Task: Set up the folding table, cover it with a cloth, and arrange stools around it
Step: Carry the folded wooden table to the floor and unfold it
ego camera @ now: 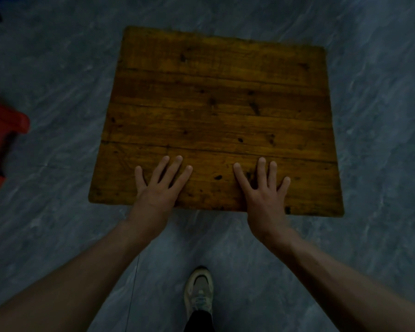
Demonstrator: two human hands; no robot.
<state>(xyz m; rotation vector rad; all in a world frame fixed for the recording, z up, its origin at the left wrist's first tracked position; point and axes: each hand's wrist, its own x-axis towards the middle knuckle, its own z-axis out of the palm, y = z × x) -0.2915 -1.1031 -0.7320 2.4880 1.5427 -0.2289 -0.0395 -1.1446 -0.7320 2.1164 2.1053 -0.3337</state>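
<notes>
We look straight down on the wooden table [216, 116]. Its plank top faces up, and knots and dark seams run across it from side to side. It stands on a grey marbled floor [58, 80], and the top hides its legs from us.

Our left hand [159, 188] lies flat on the table's near edge, left of the middle. Our right hand [265, 192] lies flat on the same edge, right of the middle. The 2 hands are apart, with a stretch of wood between them.

On the left hand we count 4 fingers [175, 168], straight and spread apart, with their tips pointing toward the table's far edge. The 4 fingers [261, 171] of the right hand lie the same way. All 8 rest on the plank nearest us, their tips just short of the first seam. They clamp nothing, and the wood sits under them rather than between them. The heels of both hands reach past the near edge. Neither thumb shows, so we cannot tell whether the thumbs hook under the top.

Well off the table's left side, a red plastic stool [3, 144] is cut by the frame edge. Near the table's front edge, between our 2 forearms, 1 pale shoe [199, 293] stands on the floor with its toe toward the table.
</notes>
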